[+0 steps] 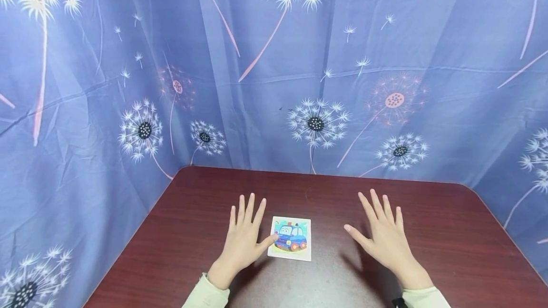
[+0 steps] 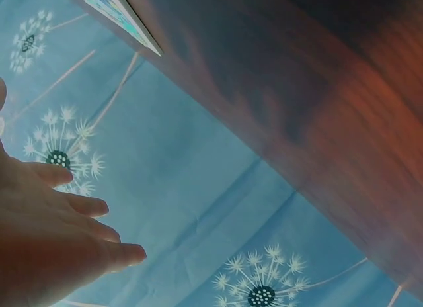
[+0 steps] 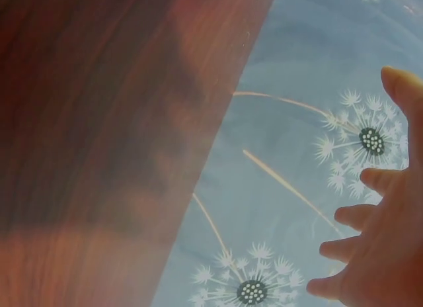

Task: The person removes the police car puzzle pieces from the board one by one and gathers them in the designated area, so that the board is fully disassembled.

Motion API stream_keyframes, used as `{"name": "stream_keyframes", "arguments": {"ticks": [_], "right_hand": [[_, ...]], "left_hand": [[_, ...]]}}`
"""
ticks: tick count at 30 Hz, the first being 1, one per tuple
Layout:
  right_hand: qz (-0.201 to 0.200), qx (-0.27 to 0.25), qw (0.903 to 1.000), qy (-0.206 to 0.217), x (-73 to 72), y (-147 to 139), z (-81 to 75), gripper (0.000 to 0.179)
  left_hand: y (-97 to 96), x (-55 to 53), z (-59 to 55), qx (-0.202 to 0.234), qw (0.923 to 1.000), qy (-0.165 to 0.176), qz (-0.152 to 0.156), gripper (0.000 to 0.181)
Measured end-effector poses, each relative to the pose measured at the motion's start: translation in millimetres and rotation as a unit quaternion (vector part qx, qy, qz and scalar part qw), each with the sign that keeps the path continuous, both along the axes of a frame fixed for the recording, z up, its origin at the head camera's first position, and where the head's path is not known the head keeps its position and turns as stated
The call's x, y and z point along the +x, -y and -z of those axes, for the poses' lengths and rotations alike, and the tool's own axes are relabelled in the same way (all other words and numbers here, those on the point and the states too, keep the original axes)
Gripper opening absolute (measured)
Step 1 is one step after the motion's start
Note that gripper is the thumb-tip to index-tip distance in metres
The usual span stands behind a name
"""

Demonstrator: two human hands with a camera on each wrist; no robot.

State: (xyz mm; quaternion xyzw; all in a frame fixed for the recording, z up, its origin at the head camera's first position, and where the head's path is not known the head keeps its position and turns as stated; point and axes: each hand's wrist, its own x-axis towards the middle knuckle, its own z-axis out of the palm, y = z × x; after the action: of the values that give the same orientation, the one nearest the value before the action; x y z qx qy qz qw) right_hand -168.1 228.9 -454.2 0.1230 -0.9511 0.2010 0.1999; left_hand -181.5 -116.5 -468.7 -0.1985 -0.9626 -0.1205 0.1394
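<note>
A square white-edged picture puzzle (image 1: 295, 232) with a blue cartoon car lies flat on the table between the two hands. My left hand (image 1: 245, 241) hovers to its left, fingers straight and spread, the thumb overlapping the picture's left edge from above. To the right, my right hand (image 1: 385, 239) is held over the table with its fingers spread, apart from the picture. Neither hand holds anything. In the left wrist view a corner of the puzzle (image 2: 125, 19) shows at the top, beyond the left hand (image 2: 59, 234). The right wrist view has the right hand (image 3: 383, 234) with fingers extended.
A dark red-brown wooden table (image 1: 334, 279) with rounded far corners carries the puzzle. Blue curtains (image 1: 265, 122) with dandelion prints hang behind it and along its sides. A small dark item (image 1: 399, 303) sits at the right sleeve cuff.
</note>
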Motion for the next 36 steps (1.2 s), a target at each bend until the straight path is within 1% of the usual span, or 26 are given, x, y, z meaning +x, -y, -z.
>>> {"name": "stream_keyframes", "arguments": {"ticks": [5, 12, 19, 24, 30, 34, 36], "right_hand": [[-0.016, -0.013, 0.9998, -0.007, -3.8, 8.7, -2.9, 0.082], [-0.042, -0.029, 0.9985, -0.018, -11.6, 20.9, -4.8, 0.075], [-0.063, -0.046, 0.9968, -0.017, -18.8, 31.7, -7.0, 0.074], [-0.078, -0.054, 0.9955, -0.008, -24.3, 38.4, -6.2, 0.073], [-0.116, -0.076, 0.9902, -0.013, -32.5, 45.4, -1.7, 0.068], [-0.142, -0.097, 0.9851, -0.007, -35.8, 49.9, 1.1, 0.066], [-0.151, -0.109, 0.9825, 0.006, -36.8, 52.3, 1.8, 0.065]], "left_hand": [[-5.8, 4.7, 1.1, -0.002, 0.9999, 0.002, 0.010, 0.089], [-12.1, 12.0, 4.3, 0.028, 0.9992, 0.001, 0.029, 0.084], [-16.5, 18.9, 4.6, 0.021, 0.9988, 0.000, 0.045, 0.082], [-18.1, 24.3, 8.1, 0.013, 0.9983, -0.004, 0.057, 0.080], [-19.8, 29.6, 11.4, -0.001, 0.9971, 0.010, 0.076, 0.079], [-20.8, 32.8, 12.8, -0.005, 0.9954, 0.034, 0.090, 0.078], [-21.6, 33.9, 14.0, -0.007, 0.9942, 0.047, 0.096, 0.076]]}}
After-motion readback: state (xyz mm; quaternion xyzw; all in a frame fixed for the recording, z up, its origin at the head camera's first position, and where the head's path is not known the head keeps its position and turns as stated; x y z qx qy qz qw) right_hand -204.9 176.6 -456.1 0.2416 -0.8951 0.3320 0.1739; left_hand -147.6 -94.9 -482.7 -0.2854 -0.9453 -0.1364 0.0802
